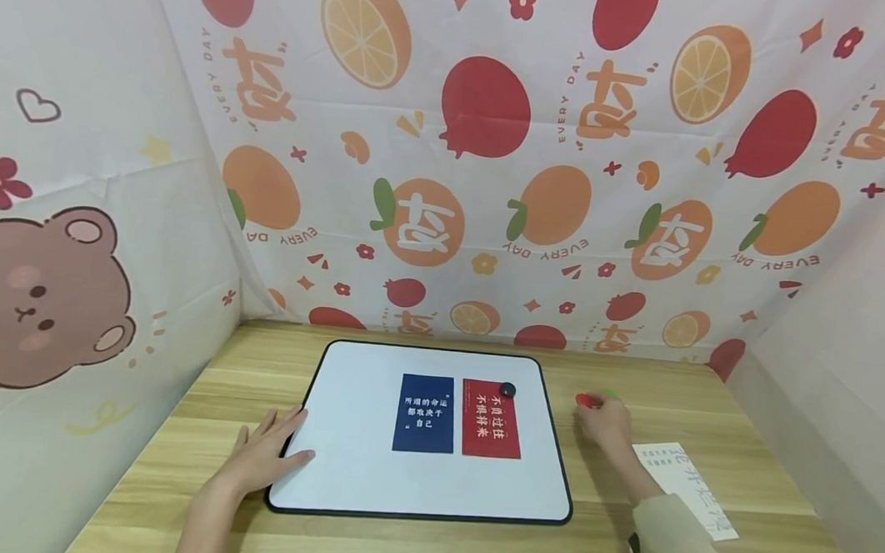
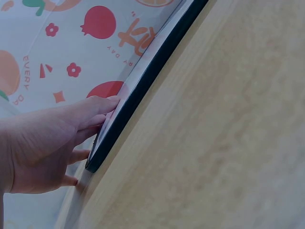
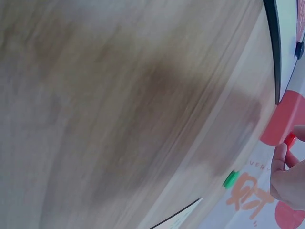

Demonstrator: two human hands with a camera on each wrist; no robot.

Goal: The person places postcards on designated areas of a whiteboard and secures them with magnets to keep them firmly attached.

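Observation:
A whiteboard (image 1: 345, 472) with a black rim lies flat on the table. My left hand (image 1: 264, 451) rests at its left edge, fingers spread, with thumb and fingertips on the board. On the white surface are a blue card (image 1: 423, 438) and a red card (image 1: 488, 446) side by side, both printed with white characters. A round black magnet (image 1: 507, 389) sits at the red card's top edge. To the right of the board, my right hand (image 1: 607, 423) pinches a small red magnet (image 3: 289, 139) between thumb and fingers. A green magnet (image 3: 231, 179) is on the table just beyond that hand.
A white card with handwriting (image 1: 690, 490) lies on the wooden table (image 1: 368, 548), partly under the right forearm. Fruit-printed cloth (image 1: 484, 195) hangs behind the table, and a bear-printed cloth (image 1: 43, 306) covers the left side.

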